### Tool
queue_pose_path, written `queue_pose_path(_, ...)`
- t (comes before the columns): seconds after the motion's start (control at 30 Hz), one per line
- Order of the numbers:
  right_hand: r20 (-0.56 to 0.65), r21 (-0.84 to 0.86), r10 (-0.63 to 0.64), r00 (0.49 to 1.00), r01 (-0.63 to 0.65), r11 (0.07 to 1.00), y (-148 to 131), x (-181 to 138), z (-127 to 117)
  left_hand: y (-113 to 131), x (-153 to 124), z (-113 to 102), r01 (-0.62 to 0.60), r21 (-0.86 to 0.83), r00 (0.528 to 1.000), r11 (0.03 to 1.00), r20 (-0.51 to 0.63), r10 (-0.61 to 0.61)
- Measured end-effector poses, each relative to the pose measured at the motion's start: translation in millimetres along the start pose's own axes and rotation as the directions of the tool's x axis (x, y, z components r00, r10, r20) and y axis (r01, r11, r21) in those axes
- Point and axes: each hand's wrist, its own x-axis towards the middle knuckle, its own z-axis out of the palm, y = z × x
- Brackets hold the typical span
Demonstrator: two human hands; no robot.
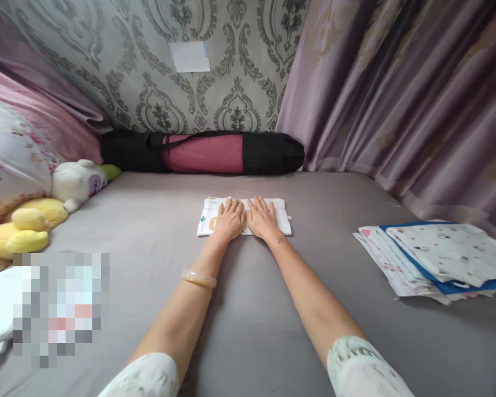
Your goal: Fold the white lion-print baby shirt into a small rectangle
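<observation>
A white folded cloth with orange and green prints lies flat on the grey bed sheet, a small tag at its right edge. My left hand rests palm down on the left half of it, fingers stretched out. On the right half, my right hand lies flat too, fingers pointing away from me. Both thumbs nearly meet at the middle of the cloth, and the hands cover much of its centre.
Stacked cloths lie at the right. A black and pink rolled bag runs along the wall at the back. Plush toys and a white device are at the left, beside a blurred patch. Curtains hang at the right.
</observation>
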Motion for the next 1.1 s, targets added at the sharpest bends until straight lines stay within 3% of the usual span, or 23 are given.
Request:
queue_pose_path(0.43,-0.012,-0.01,-0.018,1.0,0.017,1.0,3,2,11,-7,5,5,-0.019,-0.114,0.999,0.993,0.036,0.024)
queue_pose_path(0.53,0.017,-0.011,-0.006,1.0,0.007,1.0,2,3,8,-14,8,1,-0.011,-0.203,1.0,0.979,-0.014,0.008)
queue_pose_path(0.67,0.073,0.004,0.02,0.997,-0.02,1.0,-8,11,-3,-34,16,0,-0.011,-0.319,0.985,0.948,-0.164,-0.044)
queue_pose_path(0.8,0.044,0.037,-0.023,0.999,0.021,0.999,-25,19,-4,-53,22,4,-0.024,-0.405,0.959,0.914,-0.269,-0.094)
queue_pose_path(1.1,0.015,-0.002,-0.026,1.0,0.026,1.0,-34,19,22,-69,20,4,0.09,-0.541,0.936,0.836,-0.241,-0.256)
